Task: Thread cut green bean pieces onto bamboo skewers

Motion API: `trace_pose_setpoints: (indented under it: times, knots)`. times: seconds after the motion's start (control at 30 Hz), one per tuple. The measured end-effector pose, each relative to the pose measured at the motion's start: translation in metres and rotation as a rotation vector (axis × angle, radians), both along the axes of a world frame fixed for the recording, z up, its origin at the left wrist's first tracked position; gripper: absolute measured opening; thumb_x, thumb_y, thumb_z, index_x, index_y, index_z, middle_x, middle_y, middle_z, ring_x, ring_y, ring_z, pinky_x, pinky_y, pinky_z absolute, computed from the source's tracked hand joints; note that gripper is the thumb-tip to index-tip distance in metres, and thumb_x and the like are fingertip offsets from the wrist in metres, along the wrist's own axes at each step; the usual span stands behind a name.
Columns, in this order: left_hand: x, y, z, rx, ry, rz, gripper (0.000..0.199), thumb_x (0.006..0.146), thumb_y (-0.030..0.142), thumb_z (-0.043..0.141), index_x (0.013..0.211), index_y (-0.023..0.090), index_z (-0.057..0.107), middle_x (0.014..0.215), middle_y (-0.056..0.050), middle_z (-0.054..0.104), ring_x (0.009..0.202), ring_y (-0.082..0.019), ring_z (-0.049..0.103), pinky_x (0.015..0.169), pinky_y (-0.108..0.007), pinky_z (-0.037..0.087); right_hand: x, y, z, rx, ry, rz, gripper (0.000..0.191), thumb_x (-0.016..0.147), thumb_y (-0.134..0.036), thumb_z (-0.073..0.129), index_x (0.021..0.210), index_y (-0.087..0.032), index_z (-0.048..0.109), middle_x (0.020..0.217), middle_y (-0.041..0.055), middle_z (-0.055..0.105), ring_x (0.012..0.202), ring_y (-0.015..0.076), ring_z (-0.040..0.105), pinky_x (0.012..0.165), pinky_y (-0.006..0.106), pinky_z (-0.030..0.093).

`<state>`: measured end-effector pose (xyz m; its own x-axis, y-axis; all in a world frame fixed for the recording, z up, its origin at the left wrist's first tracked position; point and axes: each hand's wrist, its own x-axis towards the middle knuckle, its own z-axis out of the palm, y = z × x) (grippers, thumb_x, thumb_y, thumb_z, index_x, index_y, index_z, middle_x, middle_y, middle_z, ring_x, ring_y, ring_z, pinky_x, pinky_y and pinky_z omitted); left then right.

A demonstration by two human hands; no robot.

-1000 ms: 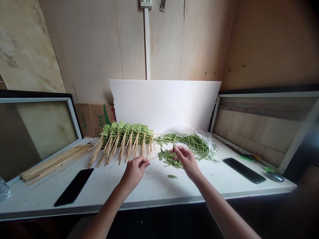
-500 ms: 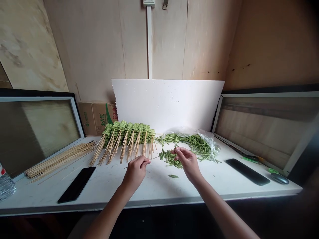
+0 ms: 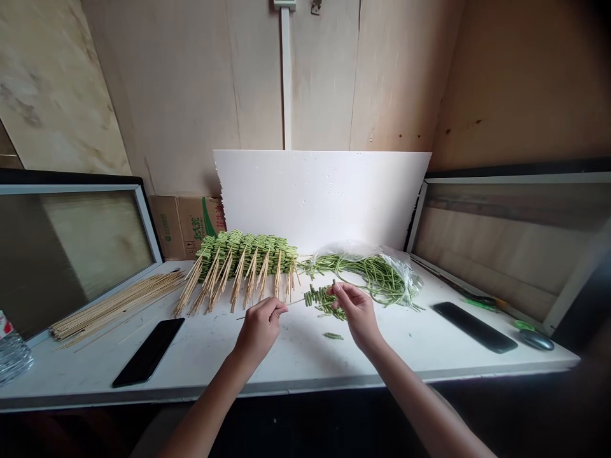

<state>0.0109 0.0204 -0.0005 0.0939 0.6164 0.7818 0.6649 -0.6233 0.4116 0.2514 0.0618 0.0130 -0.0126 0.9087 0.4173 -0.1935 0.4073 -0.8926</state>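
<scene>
Pinched in my left hand (image 3: 261, 321) is a thin bamboo skewer (image 3: 296, 301), its blunt end sticking out to the left. Short cut green bean pieces (image 3: 316, 294) sit crosswise in a row on its right part. At the tip, my right hand (image 3: 357, 313) closes thumb and fingers on a green bean piece (image 3: 334, 285); my fingers partly cover the tip. Behind and below lies a small heap of cut pieces (image 3: 338, 312), with a few loose pieces (image 3: 333, 336) nearer me on the white table (image 3: 305, 366).
Finished bean skewers (image 3: 248, 254) are stacked at the back left, near bare skewers (image 3: 109, 305). Long beans (image 3: 382, 277) lie in a plastic bag (image 3: 405, 267) at back right. Phones (image 3: 149, 353) (image 3: 475, 326), a mouse (image 3: 536, 339) and a bottle (image 3: 13, 350) stand at the sides.
My right hand has shifted very slightly left with the bean piece at the skewer's tip. My left hand holds the skewer in nearly the same place.
</scene>
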Motion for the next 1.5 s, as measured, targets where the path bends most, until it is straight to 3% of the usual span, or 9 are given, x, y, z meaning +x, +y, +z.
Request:
trace_pose_setpoints:
  times: [0.27, 0.67, 1.03, 1.2, 1.37, 1.5]
  knots:
    - [0.003, -0.001, 0.002, -0.044, -0.002, 0.004, 0.025, 0.09, 0.005, 0.052, 0.074, 0.02, 0.063, 0.078, -0.003, 0.073, 0.074, -0.017, 0.069, 0.067, -0.025, 0.052, -0.002, 0.001, -0.004, 0.043, -0.018, -0.084, 0.034, 0.084, -0.055, 0.075, 0.092, -0.023, 0.075, 0.094, 0.0076, 0.072, 0.091, 0.0249, 0.064, 0.078, 0.035, 0.051]
    - [0.002, 0.0, 0.003, -0.119, -0.039, 0.016, 0.023, 0.088, 0.008, 0.052, 0.073, 0.02, 0.064, 0.071, -0.002, 0.072, 0.068, -0.017, 0.069, 0.062, -0.024, 0.051, -0.007, -0.006, -0.002, 0.043, -0.048, -0.117, 0.034, 0.083, -0.056, 0.075, 0.09, -0.023, 0.074, 0.091, 0.0057, 0.071, 0.08, 0.0216, 0.061, 0.07, 0.032, 0.047]
    - [0.006, 0.0, -0.005, -0.117, -0.036, 0.022, 0.023, 0.088, 0.007, 0.051, 0.072, 0.021, 0.061, 0.071, -0.002, 0.072, 0.069, -0.017, 0.069, 0.063, -0.025, 0.05, -0.017, -0.011, -0.012, 0.025, 0.043, -0.132, 0.034, 0.084, -0.056, 0.074, 0.093, -0.023, 0.074, 0.095, 0.0077, 0.073, 0.089, 0.0255, 0.065, 0.075, 0.035, 0.052]
    - [0.006, -0.003, 0.002, -0.082, -0.035, 0.022, 0.022, 0.089, 0.009, 0.052, 0.074, 0.021, 0.063, 0.074, -0.003, 0.074, 0.068, -0.017, 0.069, 0.063, -0.026, 0.051, -0.022, -0.013, -0.015, -0.001, 0.048, -0.103, 0.031, 0.083, -0.054, 0.075, 0.09, -0.024, 0.074, 0.094, 0.0065, 0.073, 0.083, 0.0235, 0.065, 0.076, 0.036, 0.054]
    - [0.004, -0.005, 0.011, -0.101, -0.076, 0.047, 0.02, 0.09, 0.013, 0.053, 0.077, 0.021, 0.065, 0.074, -0.002, 0.074, 0.07, -0.017, 0.07, 0.066, -0.026, 0.053, -0.02, -0.013, -0.014, -0.033, 0.041, -0.068, 0.033, 0.08, -0.054, 0.078, 0.093, -0.024, 0.077, 0.104, 0.008, 0.076, 0.092, 0.026, 0.068, 0.081, 0.038, 0.056]
    - [0.002, -0.003, 0.012, -0.159, -0.122, 0.052, 0.018, 0.089, 0.015, 0.055, 0.076, 0.02, 0.065, 0.072, -0.002, 0.072, 0.067, -0.017, 0.068, 0.065, -0.026, 0.052, -0.013, -0.007, -0.009, -0.05, 0.017, -0.034, 0.04, 0.085, -0.057, 0.073, 0.109, -0.026, 0.078, 0.121, 0.0093, 0.074, 0.108, 0.0294, 0.067, 0.086, 0.04, 0.057]
